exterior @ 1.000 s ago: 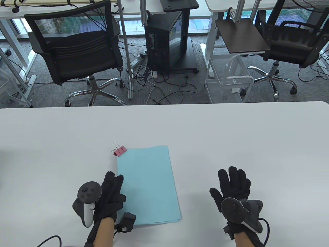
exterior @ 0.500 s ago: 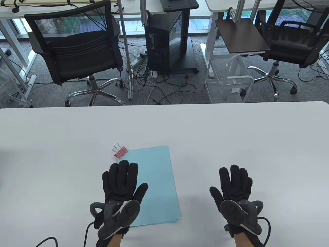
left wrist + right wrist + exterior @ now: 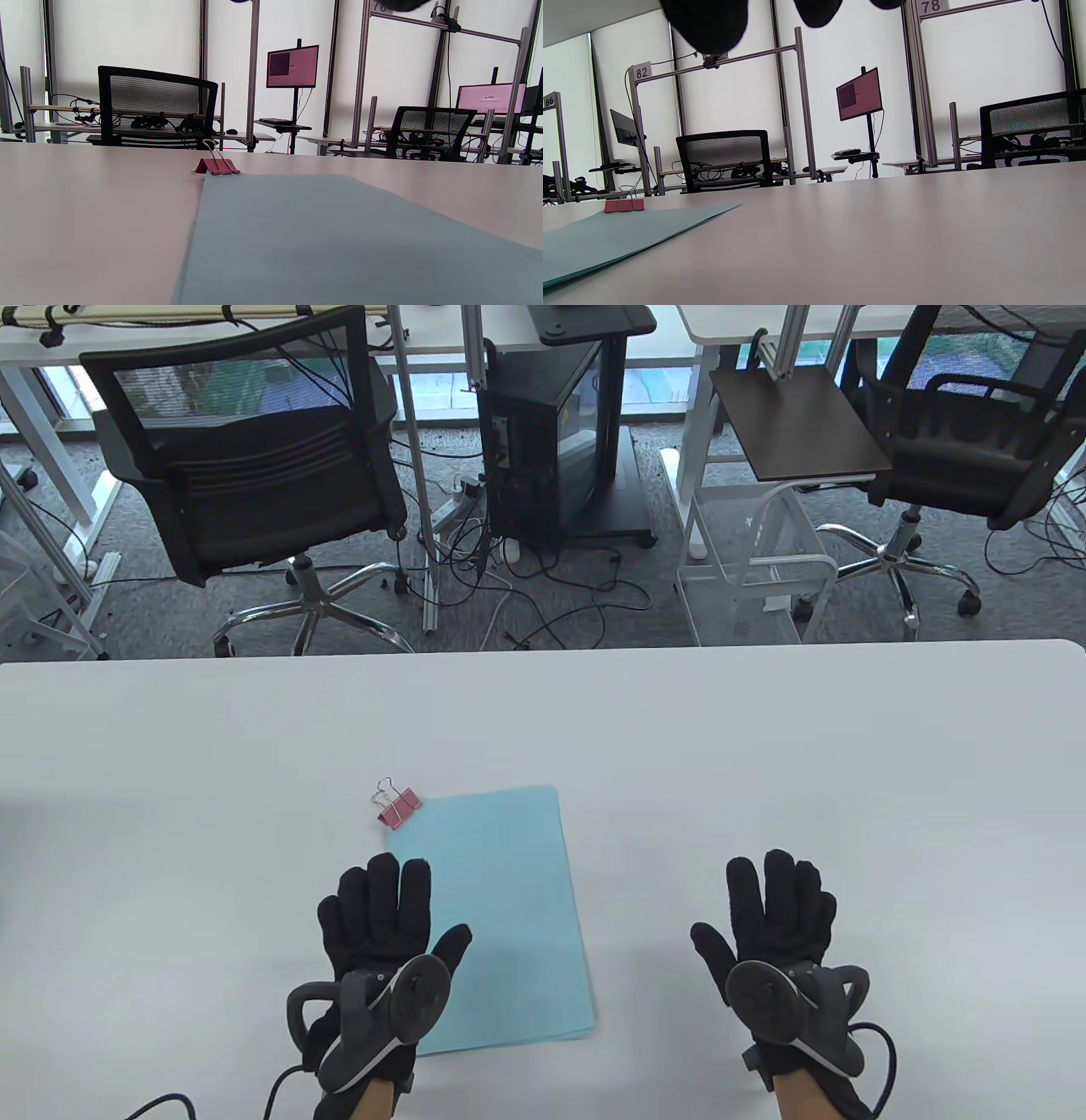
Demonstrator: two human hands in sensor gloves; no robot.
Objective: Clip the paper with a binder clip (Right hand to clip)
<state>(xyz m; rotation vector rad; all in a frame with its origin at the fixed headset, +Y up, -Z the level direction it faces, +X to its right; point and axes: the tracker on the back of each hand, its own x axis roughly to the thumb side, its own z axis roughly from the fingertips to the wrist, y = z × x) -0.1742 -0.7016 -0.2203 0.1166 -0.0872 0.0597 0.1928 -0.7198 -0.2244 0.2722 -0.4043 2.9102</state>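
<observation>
A stack of light blue paper (image 3: 501,916) lies on the white table (image 3: 764,746). A pink binder clip (image 3: 397,805) sits at the paper's far left corner, its wire handles up. The paper (image 3: 322,237) and clip (image 3: 217,166) also show in the left wrist view, and the paper (image 3: 615,237) and clip (image 3: 624,205) in the right wrist view. My left hand (image 3: 382,916) lies flat and spread, palm down, over the paper's near left edge and holds nothing. My right hand (image 3: 776,916) lies flat and spread on the table right of the paper, empty.
Beyond the table's far edge stand two black office chairs (image 3: 254,466), a computer tower (image 3: 551,432) on a cart and a white wire basket stand (image 3: 755,551). Cables run from both wrists off the near edge.
My left hand turned palm down, spread flat over the paper's left edge, then drew back a little toward me. The paper shifted slightly. The right hand barely moved.
</observation>
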